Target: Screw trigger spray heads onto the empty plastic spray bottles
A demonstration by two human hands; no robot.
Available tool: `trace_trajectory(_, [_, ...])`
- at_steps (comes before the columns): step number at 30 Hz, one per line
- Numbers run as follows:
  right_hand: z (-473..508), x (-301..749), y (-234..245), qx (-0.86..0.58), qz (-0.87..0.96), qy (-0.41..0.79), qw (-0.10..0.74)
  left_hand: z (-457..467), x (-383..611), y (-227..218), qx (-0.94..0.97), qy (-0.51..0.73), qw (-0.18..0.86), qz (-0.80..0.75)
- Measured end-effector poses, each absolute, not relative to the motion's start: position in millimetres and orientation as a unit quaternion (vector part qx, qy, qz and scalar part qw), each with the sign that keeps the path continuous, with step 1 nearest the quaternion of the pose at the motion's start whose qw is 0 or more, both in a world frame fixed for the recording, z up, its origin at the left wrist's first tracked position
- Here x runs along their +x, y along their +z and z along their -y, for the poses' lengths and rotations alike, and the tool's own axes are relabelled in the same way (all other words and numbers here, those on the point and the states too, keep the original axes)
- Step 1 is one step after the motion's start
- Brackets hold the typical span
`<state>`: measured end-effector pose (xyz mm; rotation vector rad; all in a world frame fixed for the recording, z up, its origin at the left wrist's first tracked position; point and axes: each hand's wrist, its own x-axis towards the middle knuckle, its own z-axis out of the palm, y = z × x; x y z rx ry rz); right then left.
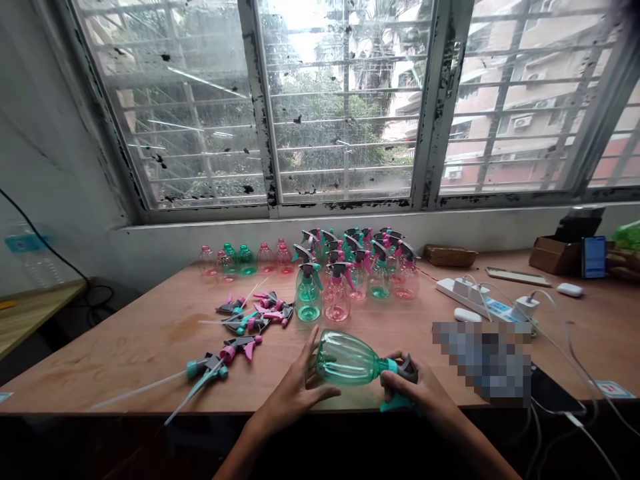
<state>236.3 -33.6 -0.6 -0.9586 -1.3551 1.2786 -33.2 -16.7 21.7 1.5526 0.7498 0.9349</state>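
Observation:
A clear green spray bottle (347, 358) lies on its side in the air at the table's front edge, its base to the left. My right hand (407, 380) grips its grey and teal spray head on the right. Around the base my left hand (307, 380) is cupped, thumb and fingers apart; whether it touches the plastic I cannot tell. Just beyond stand several green and pink bottles with spray heads fitted, among them a pink spray bottle (337, 303). Loose spray heads (245, 348) with thin tubes lie to the left.
Several bottles without spray heads (247, 261) stand at the back left. On the right are a white power strip (475, 298) with cables, a black phone (555, 390), a white earphone case (570, 290) and a cardboard box (550, 253). A barred window (345, 113) rises behind the table (165, 327).

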Motion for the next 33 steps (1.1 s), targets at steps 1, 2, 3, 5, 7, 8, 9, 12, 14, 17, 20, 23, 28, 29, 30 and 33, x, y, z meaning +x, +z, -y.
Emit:
trace_trajectory(1, [33.7,236.4,-1.0,-0.395,0.564,0.531,0.495,16.9,-33.4,22.1,0.654,0.399,0.557,-0.322])
trace_trajectory(2, [33.9,236.5,-1.3,-0.393,0.566,0.532,0.492,17.0,-33.7,22.9,0.653,0.398,0.556,-0.325])
trace_trajectory(3, [34.1,236.6,-1.4,-0.392,0.567,0.534,0.489,17.1,-34.1,23.7,0.657,0.395,0.552,-0.327])
trace_trajectory(5, [34.5,237.1,-1.3,-0.389,0.568,0.536,0.489,17.2,-34.9,25.3,0.674,0.384,0.538,-0.328])
trace_trajectory(7, [34.6,238.0,-0.6,-0.386,0.570,0.535,0.490,17.3,-35.3,25.5,0.694,0.381,0.517,-0.327])
trace_trajectory(8, [34.7,238.4,-0.3,-0.385,0.571,0.535,0.489,17.4,-35.3,24.9,0.702,0.384,0.504,-0.326])
trace_trajectory(9, [34.7,238.8,0.1,-0.385,0.572,0.535,0.488,17.5,-35.2,24.0,0.709,0.387,0.490,-0.327])
trace_trajectory(12, [35.1,239.0,1.0,-0.387,0.580,0.532,0.481,18.5,-34.5,21.4,0.735,0.391,0.439,-0.338])
trace_trajectory(14, [35.4,238.5,1.4,-0.388,0.581,0.529,0.482,19.7,-34.5,21.5,0.746,0.383,0.411,-0.356])
trace_trajectory(17, [35.5,238.0,1.6,-0.391,0.579,0.528,0.483,21.6,-35.3,24.4,0.746,0.367,0.404,-0.382])
trace_trajectory(20, [34.6,238.8,0.7,-0.388,0.578,0.532,0.482,22.1,-36.2,26.6,0.752,0.353,0.389,-0.398])
trace_trajectory(23, [33.5,240.2,-0.7,-0.387,0.579,0.531,0.483,21.3,-35.7,24.4,0.770,0.355,0.355,-0.393])
trace_trajectory(28, [33.0,240.1,-1.2,-0.385,0.581,0.531,0.482,20.7,-32.8,15.9,0.790,0.358,0.323,-0.379])
trace_trajectory(29, [33.1,239.8,-0.9,-0.385,0.580,0.531,0.483,20.9,-32.3,15.2,0.791,0.353,0.322,-0.382])
trace_trajectory(30, [33.2,239.4,-0.6,-0.385,0.580,0.530,0.484,21.2,-31.8,15.2,0.791,0.348,0.322,-0.387])
trace_trajectory(33, [34.2,238.7,0.6,-0.384,0.577,0.531,0.487,22.5,-31.0,18.5,0.800,0.326,0.311,-0.397])
